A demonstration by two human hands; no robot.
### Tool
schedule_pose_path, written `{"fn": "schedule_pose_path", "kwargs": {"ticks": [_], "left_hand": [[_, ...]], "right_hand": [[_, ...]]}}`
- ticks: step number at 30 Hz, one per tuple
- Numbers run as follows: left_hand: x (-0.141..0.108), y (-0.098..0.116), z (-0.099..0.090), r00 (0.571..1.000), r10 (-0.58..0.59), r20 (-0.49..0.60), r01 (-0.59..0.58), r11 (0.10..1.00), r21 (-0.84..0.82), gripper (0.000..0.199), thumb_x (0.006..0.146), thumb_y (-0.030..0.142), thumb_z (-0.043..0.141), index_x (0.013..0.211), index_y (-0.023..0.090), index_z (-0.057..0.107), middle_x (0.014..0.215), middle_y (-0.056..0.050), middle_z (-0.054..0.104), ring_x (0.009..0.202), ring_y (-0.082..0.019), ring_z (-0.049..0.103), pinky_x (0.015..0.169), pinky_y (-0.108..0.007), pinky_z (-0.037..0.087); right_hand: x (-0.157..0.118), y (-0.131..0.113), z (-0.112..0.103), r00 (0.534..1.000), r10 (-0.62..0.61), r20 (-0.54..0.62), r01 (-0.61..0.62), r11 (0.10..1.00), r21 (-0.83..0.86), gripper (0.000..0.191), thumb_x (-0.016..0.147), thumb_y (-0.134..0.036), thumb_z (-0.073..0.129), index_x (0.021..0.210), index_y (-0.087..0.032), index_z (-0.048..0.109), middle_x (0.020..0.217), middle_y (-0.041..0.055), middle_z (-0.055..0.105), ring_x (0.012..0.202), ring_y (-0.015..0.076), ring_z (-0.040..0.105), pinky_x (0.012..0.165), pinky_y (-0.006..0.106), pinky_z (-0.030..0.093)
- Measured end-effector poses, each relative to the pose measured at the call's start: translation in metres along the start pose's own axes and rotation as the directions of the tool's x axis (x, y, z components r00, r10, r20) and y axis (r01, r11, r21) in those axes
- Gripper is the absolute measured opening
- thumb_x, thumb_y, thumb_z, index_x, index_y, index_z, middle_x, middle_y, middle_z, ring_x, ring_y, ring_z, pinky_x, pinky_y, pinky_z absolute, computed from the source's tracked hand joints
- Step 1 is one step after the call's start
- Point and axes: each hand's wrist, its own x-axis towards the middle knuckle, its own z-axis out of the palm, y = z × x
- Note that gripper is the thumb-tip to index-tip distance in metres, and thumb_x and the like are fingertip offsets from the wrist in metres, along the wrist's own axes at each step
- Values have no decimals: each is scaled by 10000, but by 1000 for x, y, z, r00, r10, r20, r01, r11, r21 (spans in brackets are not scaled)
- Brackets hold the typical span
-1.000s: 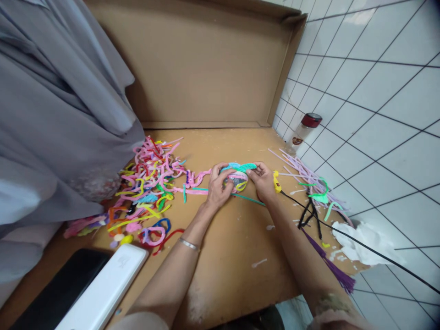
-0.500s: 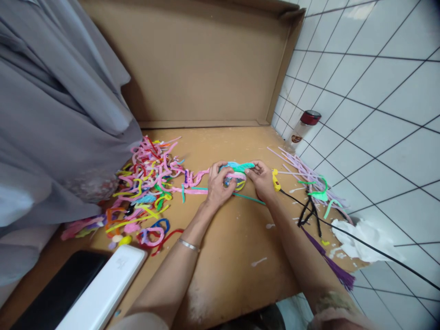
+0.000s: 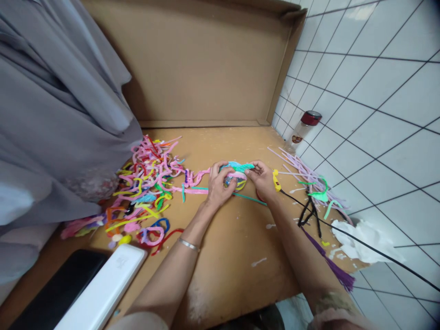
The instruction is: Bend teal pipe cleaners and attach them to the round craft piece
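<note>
My left hand [image 3: 222, 185] is closed around a rounded craft piece of pipe cleaners [image 3: 239, 175] in blue, pink and yellow. On the piece's top lies a teal-green pipe-cleaner strip [image 3: 243, 167], and my right hand [image 3: 261, 179] pinches its right end between thumb and fingertips. The underside of the piece is hidden by my left fingers. A thin green pipe cleaner [image 3: 250, 199] runs over the table beneath my hands. Pink pipe cleaners [image 3: 192, 190] lie just left of my left hand.
A tangled heap of coloured pipe cleaners [image 3: 147, 174] covers the table's left side. Right of my hands are a yellow glue gun [image 3: 276, 180] with a black cord, lilac pipe cleaners [image 3: 302, 169], a red-lidded bottle [image 3: 302, 130] and white tissue [image 3: 366, 240]. A white slab-like box [image 3: 106, 284] lies front left.
Almost nothing differs. Both hands keep their hold on the craft piece, with only a very slight shift of the right hand and the view.
</note>
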Motion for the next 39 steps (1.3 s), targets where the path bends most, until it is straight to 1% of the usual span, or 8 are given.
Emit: {"fn": "schedule_pose_path", "kwargs": {"ticks": [6,11,14,18,25,31,39], "left_hand": [[0,1,0,1000,-16,8,16,1000,-2,186,824,259,602,990,193,658,1227,-123,552,1197,-269,539,1033,-444,456],[1,2,1,1000,-26,6,26,1000,-16,181,834,288,597,990,204,636,1213,-120,559,1201,-276,539,1030,-449,452],[1,2,2,999,-31,-24,30,998,-49,243,813,288,603,1042,208,586,1186,-117,575,1180,-273,550,1023,-450,457],[1,3,3,995,-80,-66,73,993,-97,363,772,263,609,1119,203,524,1156,-112,591,1136,-269,561,995,-441,470],[3,6,3,989,-136,-64,129,987,-98,373,746,234,613,1107,214,519,1120,-96,603,1101,-267,571,982,-441,468],[5,5,4,983,-178,-45,171,977,-126,405,720,205,627,1110,220,520,1110,-82,605,1087,-259,574,968,-428,475],[6,5,2,982,-189,-18,185,974,-132,412,717,201,619,1117,216,522,1124,-85,602,1102,-260,573,964,-420,470]], "right_hand": [[1,3,4,1000,-24,-17,23,999,-35,240,644,-360,762,780,-233,611,720,-18,646,698,160,598,666,290,503],[1,8,4,1000,-11,-24,10,999,-30,244,634,-378,771,771,-235,629,713,-14,658,685,166,596,659,300,505],[3,10,4,1000,10,-16,-11,999,-44,249,632,-394,775,764,-229,644,718,-7,664,686,171,597,671,314,509],[5,9,5,1000,31,3,-31,999,-37,239,625,-378,772,768,-221,664,719,-2,674,689,173,606,680,319,513],[3,6,9,1000,26,-7,-26,998,-50,208,639,-358,768,771,-225,678,717,-5,696,692,182,626,672,318,528],[5,8,6,1000,10,-7,-10,998,-63,210,649,-360,764,772,-219,667,723,-1,689,691,176,617,672,312,517],[5,6,3,1000,6,4,-6,999,-54,196,656,-345,759,764,-213,664,718,-5,677,687,171,606,678,312,500]]}}
